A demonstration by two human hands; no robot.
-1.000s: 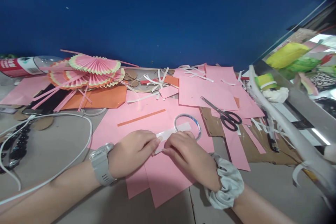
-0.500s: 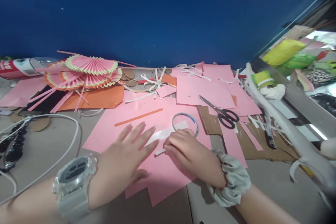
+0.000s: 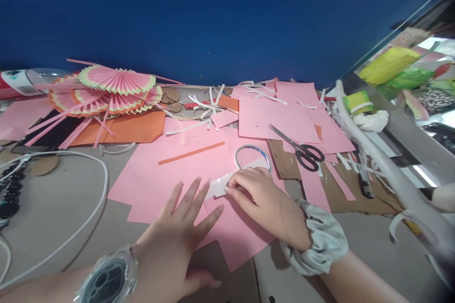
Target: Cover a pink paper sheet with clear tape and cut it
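Note:
My left hand (image 3: 181, 232) is spread open, its fingertips on the pink paper (image 3: 188, 137). Beside those fingertips a glossy white strip of tape (image 3: 217, 186) lies on the paper. The thumb and forefinger of my right hand (image 3: 258, 199) pinch this strip near its lower edge; the part under the fingers is hidden. Just behind the right knuckles rests a thin tape roll (image 3: 261, 151) with a blue-patterned inside. A narrow orange paper strip (image 3: 192, 153) lies farther left on the pink sheets.
Black-handled scissors (image 3: 302, 151) lie at the right, near cardboard (image 3: 284, 163) and a utility knife (image 3: 364, 180). Pleated pink paper fans (image 3: 117, 80) stand at the back left. A white cable (image 3: 103, 189) loops on the left. White paper scraps (image 3: 213, 104) lie behind.
My left hand has drawn back toward me, with its fingers still spread. The right hand has shifted slightly right, and the small white end below its fingertips no longer shows separately. The lower pink paper has shifted.

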